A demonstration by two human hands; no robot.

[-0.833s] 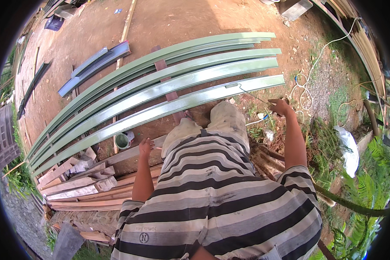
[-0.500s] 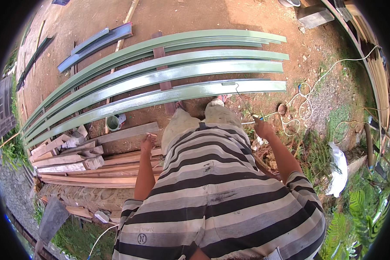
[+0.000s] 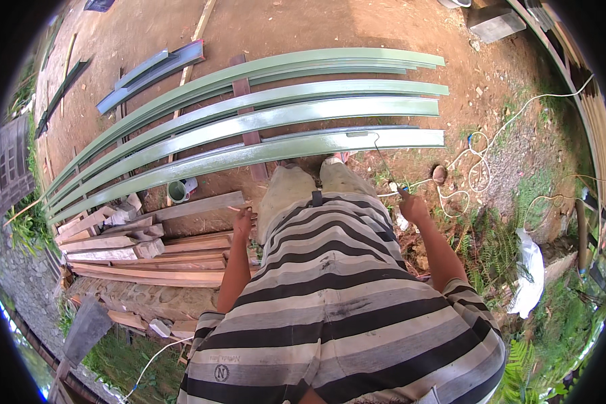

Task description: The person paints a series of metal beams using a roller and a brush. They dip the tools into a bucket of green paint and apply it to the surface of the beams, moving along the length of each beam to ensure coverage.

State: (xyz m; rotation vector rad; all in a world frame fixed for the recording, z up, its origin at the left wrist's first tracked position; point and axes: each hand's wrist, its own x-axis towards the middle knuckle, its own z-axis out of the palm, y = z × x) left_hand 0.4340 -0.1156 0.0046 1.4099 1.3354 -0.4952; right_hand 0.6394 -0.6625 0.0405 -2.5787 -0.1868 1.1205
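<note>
The right hand has been drawn bodyward, fingers closed on a thin wire-framed paint roller. Its head lies forward-left, lengthwise on the nearest pale-green metal beam; the farther left hand's grip cannot be told.

Piled wooden planks, pale cord — loosely looped, white sheeting near ferns, grey block

The grip of the paint roller, right of centre, is mostly covered by the right hand. Whether anything is held in the left hand cannot be told. The brown plank, upper centre, is partly hidden by green beams. A pale bucket, upper right, is cut off.
</note>
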